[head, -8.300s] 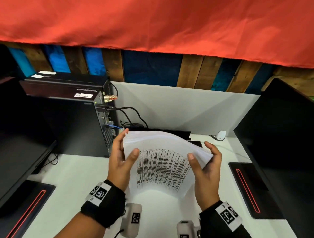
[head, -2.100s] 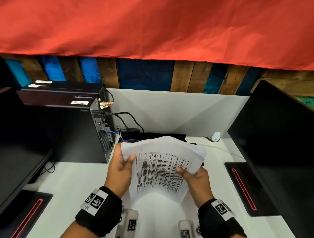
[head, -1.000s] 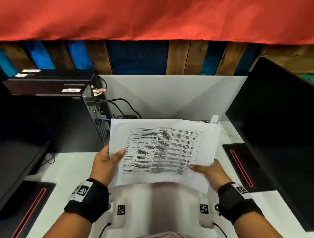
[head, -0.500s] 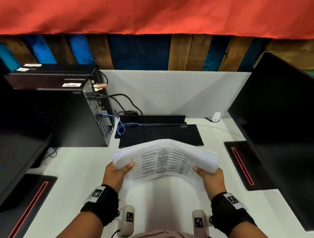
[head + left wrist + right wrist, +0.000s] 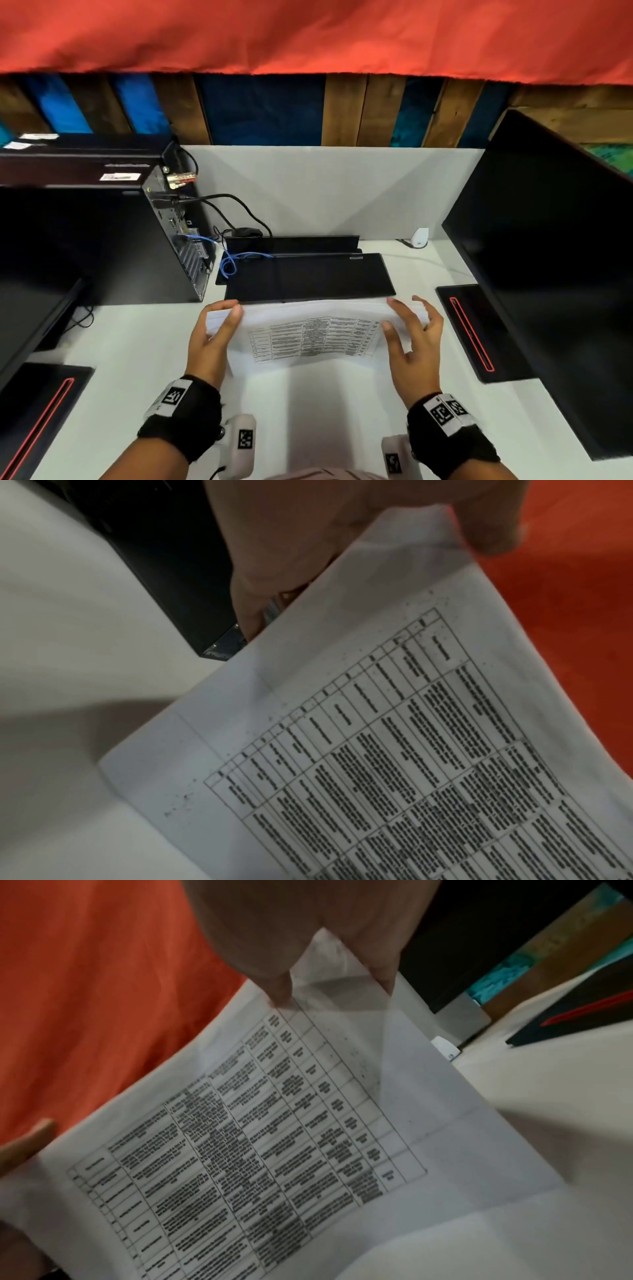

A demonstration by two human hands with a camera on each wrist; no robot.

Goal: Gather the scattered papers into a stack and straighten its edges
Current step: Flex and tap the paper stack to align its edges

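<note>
The stack of papers (image 5: 310,334) now sits lower; left hand (image 5: 214,337) grips, right hand (image 5: 412,342) releases (fingers spread). Square both ends evenly.

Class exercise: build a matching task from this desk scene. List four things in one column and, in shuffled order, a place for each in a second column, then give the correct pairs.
Things:
1. paper stack
2. computer tower
3. white adapter
4. blue cable

Places:
A. at the tower's back, looping onto the desk
B. far end of the desk, against the white partition
C. between the left hand and right hand
D. left side of the desk

Pairs: 1-C, 2-D, 3-B, 4-A
</note>
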